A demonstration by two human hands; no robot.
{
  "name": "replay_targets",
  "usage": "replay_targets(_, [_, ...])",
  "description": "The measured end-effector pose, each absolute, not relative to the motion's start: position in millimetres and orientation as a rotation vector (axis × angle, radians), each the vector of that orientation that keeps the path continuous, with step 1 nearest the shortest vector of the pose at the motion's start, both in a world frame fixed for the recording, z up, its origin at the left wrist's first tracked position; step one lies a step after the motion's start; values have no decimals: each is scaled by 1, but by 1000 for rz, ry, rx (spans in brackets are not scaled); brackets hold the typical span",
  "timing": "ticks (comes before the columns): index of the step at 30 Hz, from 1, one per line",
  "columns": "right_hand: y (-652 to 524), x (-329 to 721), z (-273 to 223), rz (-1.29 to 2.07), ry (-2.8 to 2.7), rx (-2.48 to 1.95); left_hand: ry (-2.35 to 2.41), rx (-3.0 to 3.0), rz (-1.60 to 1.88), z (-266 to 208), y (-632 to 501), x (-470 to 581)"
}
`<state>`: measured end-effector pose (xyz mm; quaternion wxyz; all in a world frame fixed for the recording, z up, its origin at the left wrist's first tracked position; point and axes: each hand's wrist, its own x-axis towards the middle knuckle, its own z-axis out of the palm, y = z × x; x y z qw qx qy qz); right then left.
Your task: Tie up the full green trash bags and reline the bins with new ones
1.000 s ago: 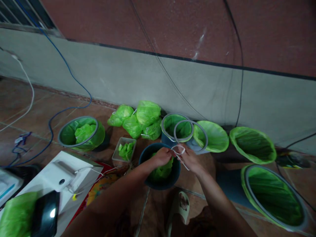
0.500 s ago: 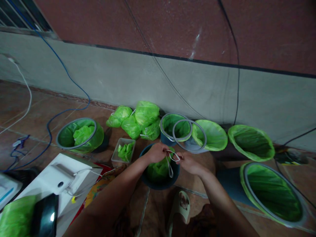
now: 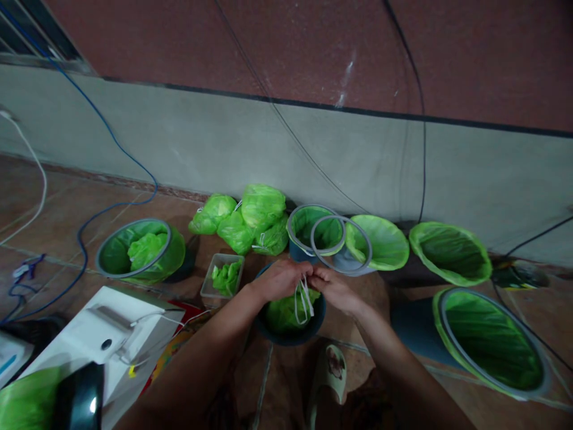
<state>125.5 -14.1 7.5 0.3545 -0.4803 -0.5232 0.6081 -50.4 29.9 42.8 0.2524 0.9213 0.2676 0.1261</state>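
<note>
Pinched at its top by the fingertips of the left hand (image 3: 282, 280), a white drawstring (image 3: 308, 298) hangs in narrow loops over the green plastic bag (image 3: 284, 313) inside the dark blue bin (image 3: 290, 339). The right hand (image 3: 335, 288) meets the left at the fingertips, fingers curled; from my feed I cannot tell whether it, too, has hold of the cord. As for markings, I see a dark oval (image 3: 106, 344) on a white boxy unit (image 3: 92, 325) at lower left, too small for me to read, and a blue stripe (image 3: 8, 362) on a white case (image 3: 17, 346) at the left edge, too blurred to make out. A pale slipper (image 3: 335, 364) just beside the bin bears a brown print I cannot identify. The hands and forearms cover part of the bin's rim from me. Around it, things crowd close: a clear tub (image 3: 243, 273) holding crumpled green plastic (image 3: 225, 278) on the left, a heap of filled green bags (image 3: 264, 206) near the wall (image 3: 215, 143), and a lined bin (image 3: 298, 252) behind, which a loose-looking gray ring (image 3: 370, 248) overlaps in my view. More green-lined bins (image 3: 450, 251) stand to the right, and a blue cable (image 3: 111, 131) trails down the wall and across the floor tiles (image 3: 62, 197) at left.
</note>
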Motion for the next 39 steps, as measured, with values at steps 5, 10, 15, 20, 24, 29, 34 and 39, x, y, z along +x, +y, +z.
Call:
replay_targets(5, [-15, 125, 27, 1687, -1208, -1158, 787, 2553, 526, 38, 26, -46])
replay_targets(10, [-14, 127, 24, 1684, -1240, -1181, 907, 2413, 642, 35, 21, -45])
replay_targets(15, [-10, 132, 9, 1282, -1445, -1439, 1020, 2436, 498, 34, 23, -45])
replay_targets(20, [-11, 136, 7, 707, -1878, -1737, 1272, 2443, 134, 29, 21, -41])
replay_targets(24, [-17, 141, 4, 503, -2048, -2043, 1497, 2323, 34, 17, 20, -42])
replay_targets(29, [-17, 154, 2, 483, -1981, -2226, 1619, 2141, 55, 7, 31, -51])
replay_targets(34, [-9, 163, 3, 1002, -1790, -1822, 1294, 1379, 475, 6, 37, -41])
replay_targets(39, [-8, 158, 12, 1349, -1550, -1612, 1114, 927, 624, 1, 29, -27])
